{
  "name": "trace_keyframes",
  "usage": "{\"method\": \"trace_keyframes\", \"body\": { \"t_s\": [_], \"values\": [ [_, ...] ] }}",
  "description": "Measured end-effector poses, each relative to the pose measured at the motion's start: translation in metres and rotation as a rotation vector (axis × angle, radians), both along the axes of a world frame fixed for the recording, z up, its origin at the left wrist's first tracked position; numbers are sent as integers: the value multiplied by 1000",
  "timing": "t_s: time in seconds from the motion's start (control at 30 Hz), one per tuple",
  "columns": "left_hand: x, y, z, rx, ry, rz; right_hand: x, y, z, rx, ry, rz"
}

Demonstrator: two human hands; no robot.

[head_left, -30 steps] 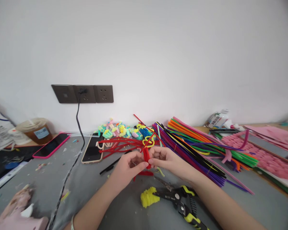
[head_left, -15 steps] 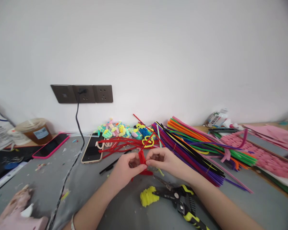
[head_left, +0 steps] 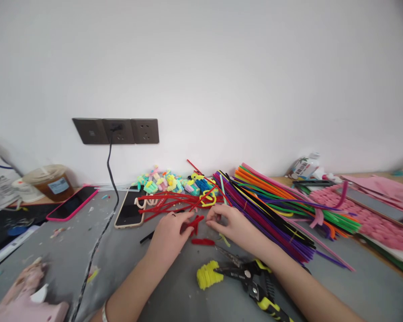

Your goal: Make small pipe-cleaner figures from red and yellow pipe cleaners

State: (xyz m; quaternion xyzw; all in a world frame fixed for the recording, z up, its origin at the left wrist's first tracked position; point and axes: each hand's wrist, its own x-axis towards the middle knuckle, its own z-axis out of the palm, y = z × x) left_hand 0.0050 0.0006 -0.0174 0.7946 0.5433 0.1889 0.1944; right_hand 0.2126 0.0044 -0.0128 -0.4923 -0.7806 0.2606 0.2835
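My left hand point(head_left: 169, 235) is closed on a small folded red pipe cleaner piece point(head_left: 195, 222), low over the grey table point(head_left: 127, 268). My right hand point(head_left: 229, 224) hovers just right of it with the fingers curled and pinched near the piece; what they hold, if anything, is hidden. A short red piece point(head_left: 203, 242) lies on the table below both hands. Behind them lies a spread of long red pipe cleaners point(head_left: 164, 202).
Yellow-handled pliers point(head_left: 251, 279) and a yellow coiled piece point(head_left: 208, 275) lie near the front. A big bundle of coloured pipe cleaners point(head_left: 272, 201) fills the right. Two phones point(head_left: 129, 210) point(head_left: 72, 203), a charging cable point(head_left: 102, 232), small finished figures point(head_left: 169, 182) and a drink cup point(head_left: 50, 181) sit behind.
Both hands have dropped lower toward the table. The red piece, held upright between both hands before, now sits tilted in my left hand, and my right hand has drawn slightly away.
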Motion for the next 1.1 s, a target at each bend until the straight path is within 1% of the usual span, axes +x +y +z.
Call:
{"method": "trace_keyframes", "body": {
  "t_s": [0.13, 0.2, 0.3, 0.37, 0.57, 0.83, 1.0, 1.1],
  "values": [
    [0, -2, -2, -6, -86, -4, 1, 2, -2, 40, -13, -42],
    [0, -3, -4, -1, -115, -32, 2, 3, -2, 51, -14, -58],
    [2, -5, -5, 5, -121, -85, 2, 4, -3, 55, -1, -62],
    [2, -4, -6, 9, -109, -93, 2, 4, -3, 49, 1, -60],
    [3, -2, -4, 40, -59, -83, 1, 2, -1, 48, -14, -53],
    [0, -2, -5, 70, -133, -7, 0, 1, 1, 45, -20, -42],
    [2, -5, -4, 40, -168, -88, 1, 1, 1, 57, -12, -53],
    [4, -7, -2, 34, -156, -103, 1, 2, 2, 64, 17, -58]
  ]
}}
